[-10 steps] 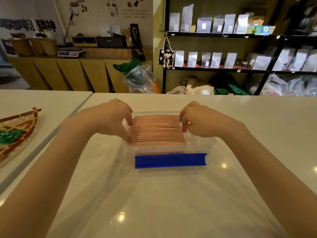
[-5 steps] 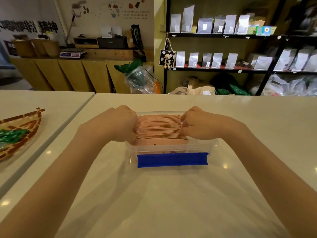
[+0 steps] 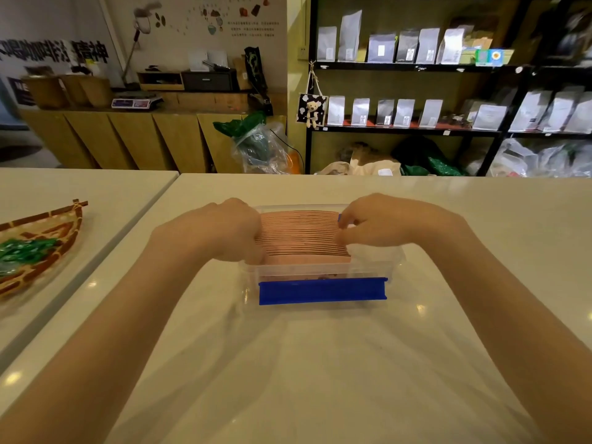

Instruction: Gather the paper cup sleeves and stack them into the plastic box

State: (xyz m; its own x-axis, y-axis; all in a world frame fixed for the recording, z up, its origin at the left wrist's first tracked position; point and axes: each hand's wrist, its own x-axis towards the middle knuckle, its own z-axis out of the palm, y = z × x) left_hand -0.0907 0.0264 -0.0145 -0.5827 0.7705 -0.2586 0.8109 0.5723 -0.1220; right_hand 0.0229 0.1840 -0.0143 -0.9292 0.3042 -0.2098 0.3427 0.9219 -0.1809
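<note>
Both hands, left hand [image 3: 221, 232] and right hand [image 3: 381, 222], grip the sleeves [image 3: 301, 235] in the plastic box [image 3: 378, 264]; uneven squeezing could buckle them

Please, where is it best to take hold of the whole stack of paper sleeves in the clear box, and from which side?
Probably by its two short ends, one hand from each side, as the left hand and right hand do now. The stack of sleeves is a row of thin pieces; squeezing inward should keep them together inside the plastic box.
</note>
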